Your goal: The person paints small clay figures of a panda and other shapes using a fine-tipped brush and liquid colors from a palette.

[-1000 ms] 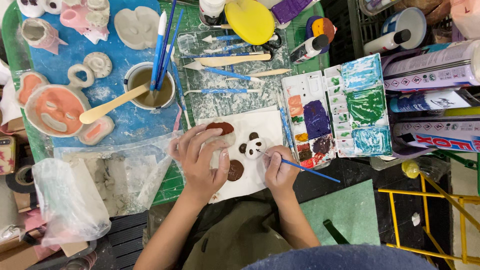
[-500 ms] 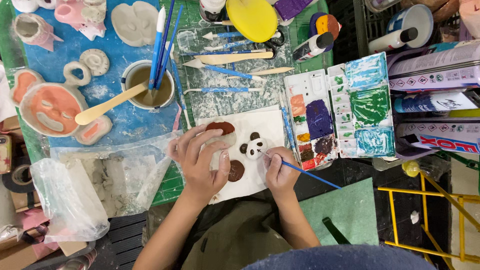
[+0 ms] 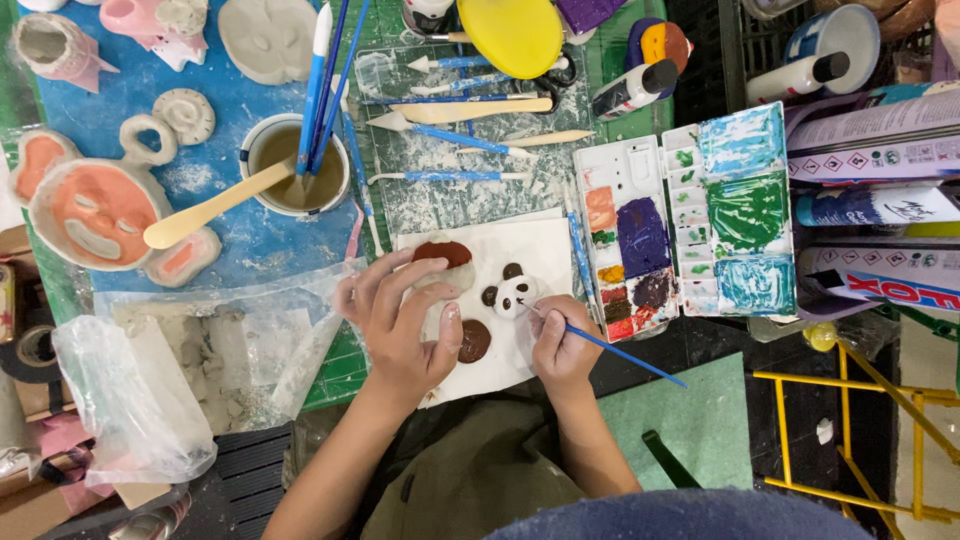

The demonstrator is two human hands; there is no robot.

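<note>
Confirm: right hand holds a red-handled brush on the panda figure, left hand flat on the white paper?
Not quite. In the head view the brush in the right hand has a blue handle, not red. It does work on the panda figure, and the left hand rests on the white paper.

Left hand (image 3: 400, 325) lies flat, spread; right hand (image 3: 560, 345) seemingly pinched.

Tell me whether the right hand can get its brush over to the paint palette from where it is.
Probably yes. The right hand holds the blue brush at the panda figure, and the paint palette lies open just beside it. Only a loose brush lies between, flat on the table.
</note>
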